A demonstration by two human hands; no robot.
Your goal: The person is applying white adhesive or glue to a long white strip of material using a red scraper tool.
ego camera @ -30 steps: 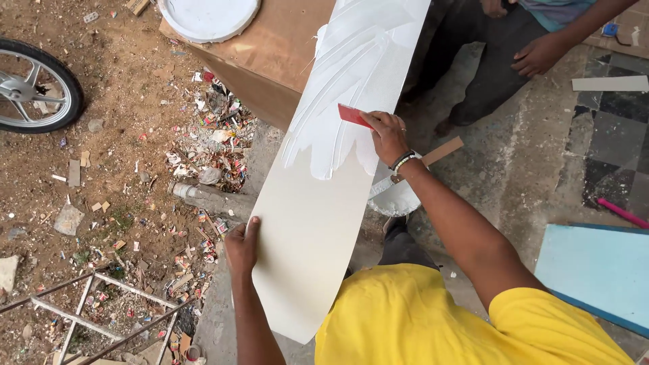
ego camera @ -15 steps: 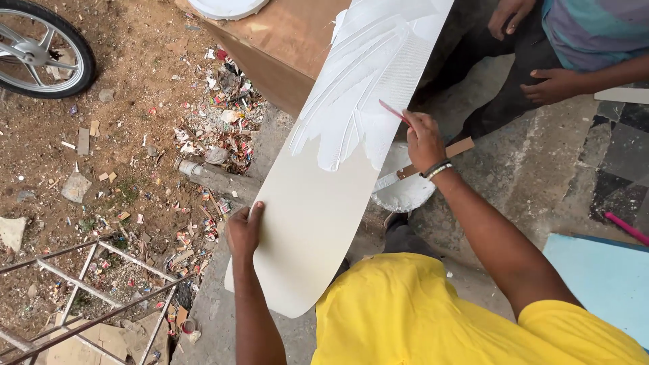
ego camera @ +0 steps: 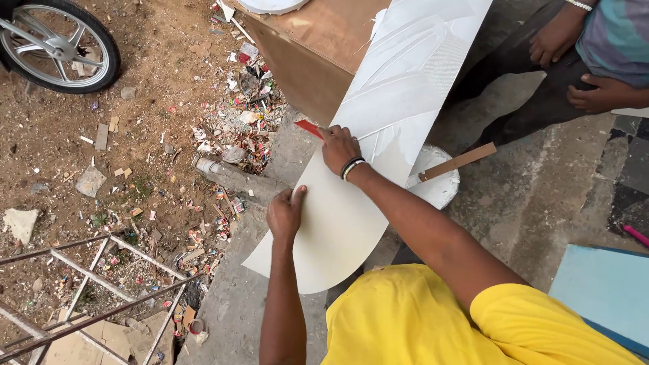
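A long cream board (ego camera: 338, 223) leans from my lap up onto a brown wooden box (ego camera: 318, 40). White paste (ego camera: 405, 81) covers its upper part. My right hand (ego camera: 338, 149), with bands on the wrist, grips a small red scraper (ego camera: 309, 128) at the board's left edge, where the paste ends. My left hand (ego camera: 285, 213) presses flat on the board's lower left edge and steadies it. My yellow shirt (ego camera: 433, 318) fills the bottom of the view.
A white tub (ego camera: 439, 186) with a wooden stick (ego camera: 460, 162) sits under the board. Another person's hands (ego camera: 574, 61) rest at top right. Litter (ego camera: 236, 122), a wheel (ego camera: 57, 44), a metal frame (ego camera: 88, 284) and a blue panel (ego camera: 602, 290) lie around.
My right hand has carried the red scraper from the board's right side across to its left edge. My left hand stays on the lower left edge.
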